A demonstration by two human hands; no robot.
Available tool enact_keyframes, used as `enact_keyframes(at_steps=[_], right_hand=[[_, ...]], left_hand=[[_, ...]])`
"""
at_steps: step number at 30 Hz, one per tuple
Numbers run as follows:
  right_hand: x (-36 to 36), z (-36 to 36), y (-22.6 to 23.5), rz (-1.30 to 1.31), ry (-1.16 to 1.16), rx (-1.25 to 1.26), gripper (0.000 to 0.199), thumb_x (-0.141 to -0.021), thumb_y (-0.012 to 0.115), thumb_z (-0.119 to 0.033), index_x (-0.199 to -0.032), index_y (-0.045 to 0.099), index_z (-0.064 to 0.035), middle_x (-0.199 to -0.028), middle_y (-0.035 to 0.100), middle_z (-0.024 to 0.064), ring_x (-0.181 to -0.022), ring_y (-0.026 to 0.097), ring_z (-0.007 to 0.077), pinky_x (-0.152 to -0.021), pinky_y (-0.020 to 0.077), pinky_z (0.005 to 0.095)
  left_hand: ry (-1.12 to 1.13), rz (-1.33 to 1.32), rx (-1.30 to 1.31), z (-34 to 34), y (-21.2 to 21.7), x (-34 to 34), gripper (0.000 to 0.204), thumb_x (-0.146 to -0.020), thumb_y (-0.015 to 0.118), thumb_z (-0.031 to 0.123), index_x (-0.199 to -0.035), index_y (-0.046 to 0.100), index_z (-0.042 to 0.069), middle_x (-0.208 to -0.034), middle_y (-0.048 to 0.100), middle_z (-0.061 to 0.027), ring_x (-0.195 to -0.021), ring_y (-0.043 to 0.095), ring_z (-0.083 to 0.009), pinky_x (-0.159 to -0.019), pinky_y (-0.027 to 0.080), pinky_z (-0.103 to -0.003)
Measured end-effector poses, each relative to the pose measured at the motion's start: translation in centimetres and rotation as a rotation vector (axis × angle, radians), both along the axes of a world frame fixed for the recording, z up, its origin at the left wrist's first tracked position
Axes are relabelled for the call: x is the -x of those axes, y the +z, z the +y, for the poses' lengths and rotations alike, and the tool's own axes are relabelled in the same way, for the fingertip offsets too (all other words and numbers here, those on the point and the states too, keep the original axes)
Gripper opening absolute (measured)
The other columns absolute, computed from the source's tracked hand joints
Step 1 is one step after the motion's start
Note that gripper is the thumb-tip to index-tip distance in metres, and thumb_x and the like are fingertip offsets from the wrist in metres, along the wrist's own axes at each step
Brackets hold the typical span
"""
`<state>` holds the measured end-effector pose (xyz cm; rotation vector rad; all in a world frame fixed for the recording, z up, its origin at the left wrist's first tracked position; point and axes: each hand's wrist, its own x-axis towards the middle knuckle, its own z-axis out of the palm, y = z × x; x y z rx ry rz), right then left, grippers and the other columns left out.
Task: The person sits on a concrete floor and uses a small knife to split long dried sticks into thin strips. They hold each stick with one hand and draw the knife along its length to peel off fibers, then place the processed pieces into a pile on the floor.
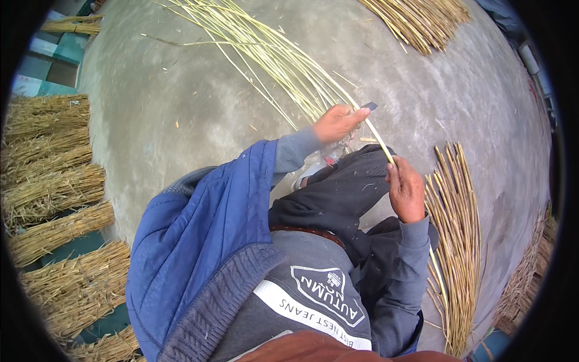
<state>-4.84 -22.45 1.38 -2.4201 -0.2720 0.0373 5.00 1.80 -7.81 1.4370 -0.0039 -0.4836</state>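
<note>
A long, thin, pale stalk (375, 133) runs between my hands, its near end in my right hand (407, 190), whose fingers are closed around it over my knee. My left hand (339, 124) is closed farther up, where the stalk passes under the thumb. A small dark flat piece (371, 107) sticks out past that thumb; whether it is a blade I cannot tell. Beyond my left hand, a spread of pale greenish-yellow stalks (259, 51) lies on the floor. Close to my right forearm rests a bundle of brown stalks (457, 247).
Another brown stalk bundle (422, 24) lies on the concrete floor (181, 102) at the far right. Several straw-coloured bundles (54, 187) line the left side. More dry stalks (525, 271) stand at the right edge. Small chips are scattered about the floor.
</note>
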Motion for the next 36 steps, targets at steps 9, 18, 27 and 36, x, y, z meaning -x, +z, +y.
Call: enact_keyframes(at_steps=[9, 18, 27, 36], right_hand=[[-0.1, -1.6, -1.9, 0.187, 0.127, 0.185, 0.017, -0.1, 0.063, -0.019, -0.104, 0.071, -0.0051, -0.093, 0.071, 0.0223, -0.088, 0.067, 0.0459, -0.074, 0.0529, 0.054], [-1.8, -0.2, -2.5, 0.105, 0.187, 0.044, 0.02, -0.102, 0.061, -0.019, -0.097, 0.066, -0.0002, -0.09, 0.067, 0.0242, -0.089, 0.065, 0.0461, -0.076, 0.0501, 0.0538], [-2.0, 0.5, -3.3, 0.071, 0.157, -0.064, 0.021, -0.103, 0.059, -0.019, -0.101, 0.065, 0.0007, -0.09, 0.066, 0.024, -0.086, 0.064, 0.0459, -0.075, 0.0497, 0.052], [-1.6, 1.7, -3.8, -0.068, 0.175, -0.017, 0.018, -0.1, 0.061, -0.017, -0.094, 0.063, -0.0012, -0.088, 0.067, 0.023, -0.085, 0.065, 0.0465, -0.073, 0.0502, 0.0545]], left_hand=[[0.075, 0.267, -0.044, 1.0, -4.5, 5.3, 0.056, -0.101, 0.067, 0.06, -0.089, 0.059, 0.005, -0.069, 0.059, -0.0035, -0.055, 0.059, -0.0111, -0.048, 0.05, -0.027], [0.173, 0.052, 0.002, 3.5, -5.7, 2.8, 0.051, -0.104, 0.065, 0.053, -0.091, 0.059, 0.004, -0.069, 0.062, -0.0057, -0.055, 0.061, -0.0144, -0.05, 0.05, -0.031], [0.244, -0.045, 0.012, 4.7, -4.1, 0.9, 0.053, -0.104, 0.065, 0.055, -0.086, 0.059, 0.005, -0.065, 0.061, -0.0054, -0.052, 0.059, -0.0147, -0.048, 0.049, -0.029], [0.205, 0.028, 0.17, 1.2, -4.7, 3.9, 0.052, -0.107, 0.058, 0.055, -0.089, 0.06, 0.006, -0.064, 0.061, -0.0064, -0.052, 0.061, -0.0182, -0.049, 0.049, -0.031]])
